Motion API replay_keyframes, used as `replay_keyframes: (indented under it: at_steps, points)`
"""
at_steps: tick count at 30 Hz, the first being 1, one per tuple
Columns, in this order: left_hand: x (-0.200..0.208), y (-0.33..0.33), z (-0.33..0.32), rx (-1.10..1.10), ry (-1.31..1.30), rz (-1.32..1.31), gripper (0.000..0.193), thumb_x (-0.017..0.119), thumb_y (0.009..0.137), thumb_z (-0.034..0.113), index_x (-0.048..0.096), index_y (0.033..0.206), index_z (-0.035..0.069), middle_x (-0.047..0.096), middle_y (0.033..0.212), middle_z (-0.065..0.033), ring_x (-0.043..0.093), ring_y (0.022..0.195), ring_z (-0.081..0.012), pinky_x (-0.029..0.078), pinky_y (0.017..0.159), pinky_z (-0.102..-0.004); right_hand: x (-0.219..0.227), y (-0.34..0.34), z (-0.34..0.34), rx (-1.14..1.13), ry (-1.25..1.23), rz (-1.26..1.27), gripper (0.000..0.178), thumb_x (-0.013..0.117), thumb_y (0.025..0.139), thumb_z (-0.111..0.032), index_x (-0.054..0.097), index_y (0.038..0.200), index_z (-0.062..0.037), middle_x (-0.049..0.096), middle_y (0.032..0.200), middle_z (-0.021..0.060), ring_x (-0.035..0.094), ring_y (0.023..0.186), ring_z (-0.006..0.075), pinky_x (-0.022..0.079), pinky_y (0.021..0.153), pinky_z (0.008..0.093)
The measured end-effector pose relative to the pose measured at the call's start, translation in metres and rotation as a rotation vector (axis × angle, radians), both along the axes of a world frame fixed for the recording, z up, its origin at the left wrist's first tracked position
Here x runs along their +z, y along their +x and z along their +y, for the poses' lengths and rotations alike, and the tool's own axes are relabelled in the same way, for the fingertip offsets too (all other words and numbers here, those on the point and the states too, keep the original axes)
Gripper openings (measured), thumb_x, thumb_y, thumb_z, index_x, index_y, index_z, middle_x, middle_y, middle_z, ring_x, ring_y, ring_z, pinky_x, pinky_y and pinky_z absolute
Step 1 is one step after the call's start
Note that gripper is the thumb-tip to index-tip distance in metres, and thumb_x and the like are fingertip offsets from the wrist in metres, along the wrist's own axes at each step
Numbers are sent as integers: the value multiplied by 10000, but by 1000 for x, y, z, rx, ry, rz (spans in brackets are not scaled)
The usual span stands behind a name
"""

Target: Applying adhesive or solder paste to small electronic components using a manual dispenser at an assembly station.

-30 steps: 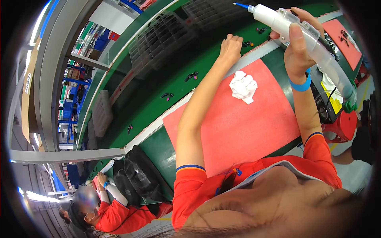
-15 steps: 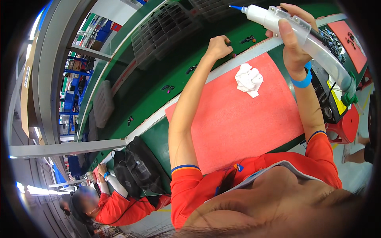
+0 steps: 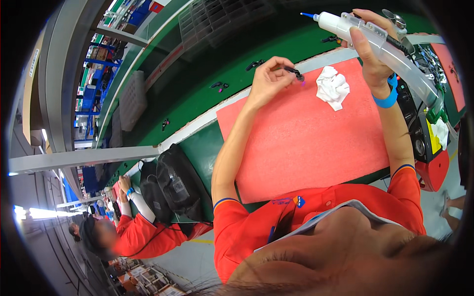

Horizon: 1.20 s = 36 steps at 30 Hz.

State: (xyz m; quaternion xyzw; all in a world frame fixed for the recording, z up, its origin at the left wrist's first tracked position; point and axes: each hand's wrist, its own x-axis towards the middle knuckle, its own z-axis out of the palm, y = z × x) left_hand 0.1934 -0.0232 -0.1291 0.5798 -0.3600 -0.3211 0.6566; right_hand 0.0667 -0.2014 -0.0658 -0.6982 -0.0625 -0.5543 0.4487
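Note:
Between the thumb and fingertips of my left hand [image 3: 269,83] is a small black part [image 3: 294,72] with a pink-purple bit at its end. This hand hovers over the far left edge of the pink mat [image 3: 306,143], beside the pale rail. In my right hand [image 3: 371,56], raised at the upper right, is a dispensing syringe [image 3: 335,23] with a white barrel, a clear holder and a blue tip. Its tip points left, up in the air and apart from the black part. A crumpled white cloth [image 3: 332,88] lies on the mat between my hands.
More small black parts [image 3: 217,86] lie along the green belt [image 3: 195,106] beyond the rail. At the right stand a black box with a dial [image 3: 419,147] and a heap of metal pieces [image 3: 428,59]. A black bag [image 3: 182,182] sits left; a co-worker in red [image 3: 153,237] works beyond it.
My left hand has come back from over the green belt to the mat's edge with the black part. The syringe stays in my right hand. The whole view has shifted slightly.

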Motion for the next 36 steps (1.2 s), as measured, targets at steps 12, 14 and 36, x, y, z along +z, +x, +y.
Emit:
replay_keyframes:
  at_steps: [12,14,36]
  points:
    - [-12,2,23,35,323,233,107,565,756,35,500,826,-14,586,756,-110,588,645,-141,480,554,-211,-21,11,33,121,34,267,289,594,732,-91,504,992,-2,555,873,97,569,681,145,471,601,231]
    - [-13,5,24,53,282,293,105,556,763,43,497,829,-11,586,757,-115,591,650,-149,487,567,-219,-29,15,39,105,2,261,290,600,725,-88,508,987,-1,554,877,90,560,697,138,463,614,231]
    - [-30,-1,21,302,71,358,213,488,783,-3,433,965,-100,579,806,-199,609,675,-241,524,592,-284,-62,28,50,101,0,425,232,655,684,-110,576,888,-31,589,733,54,550,636,96,442,566,208]
